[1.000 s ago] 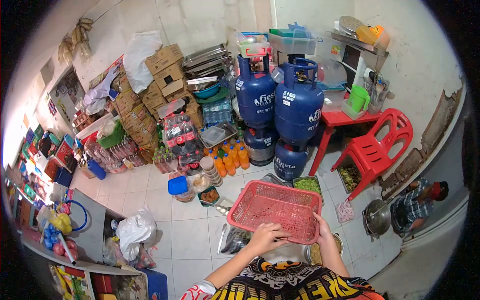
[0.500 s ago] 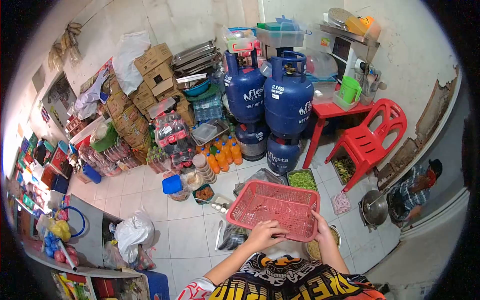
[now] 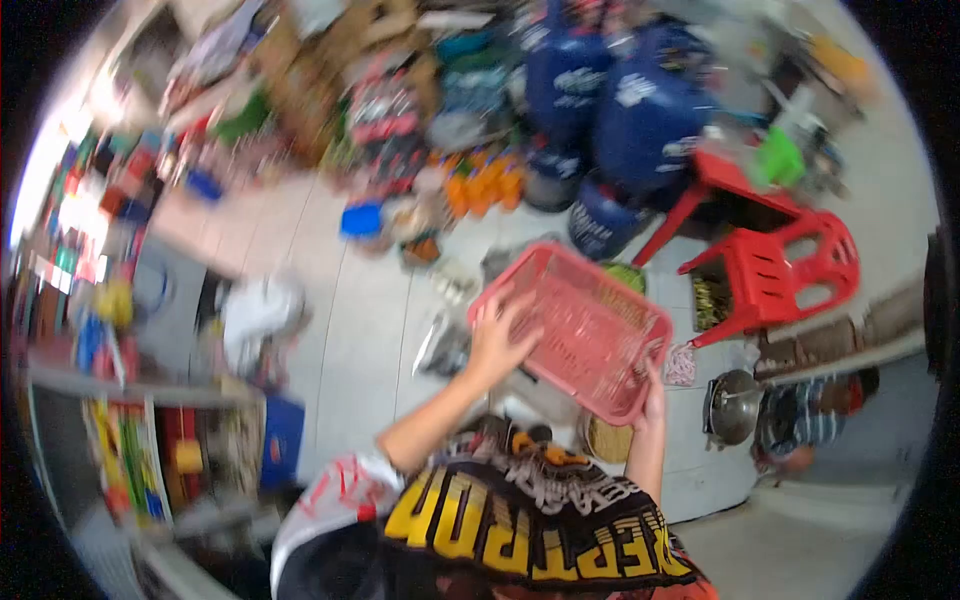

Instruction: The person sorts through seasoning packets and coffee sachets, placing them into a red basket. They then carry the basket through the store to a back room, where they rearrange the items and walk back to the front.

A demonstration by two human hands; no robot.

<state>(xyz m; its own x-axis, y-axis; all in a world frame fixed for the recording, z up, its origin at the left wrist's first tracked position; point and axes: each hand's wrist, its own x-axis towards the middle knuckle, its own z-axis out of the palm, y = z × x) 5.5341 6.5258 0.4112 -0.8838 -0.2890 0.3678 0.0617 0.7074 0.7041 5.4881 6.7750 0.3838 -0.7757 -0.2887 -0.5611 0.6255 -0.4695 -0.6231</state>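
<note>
I hold a red perforated plastic basket (image 3: 590, 325) in front of my chest, tilted, above the white tiled floor. My left hand (image 3: 500, 338) grips its near left rim. Clamped on the near right corner of the rim is my right hand (image 3: 654, 385). The basket looks empty. The whole view is blurred by head motion.
Blue gas cylinders (image 3: 640, 120) stand at the back, a red plastic chair (image 3: 780, 270) and red table (image 3: 735, 185) to the right. Food trays, orange bottles (image 3: 485, 185) and a metal pan (image 3: 735, 405) sit on the floor. Shelves (image 3: 120, 400) fill the left. Another person (image 3: 810, 420) crouches at right.
The view has swung and tilted, blurring everything. The basket has tilted and shifted right in the frame; both hands keep hold of its rim.
</note>
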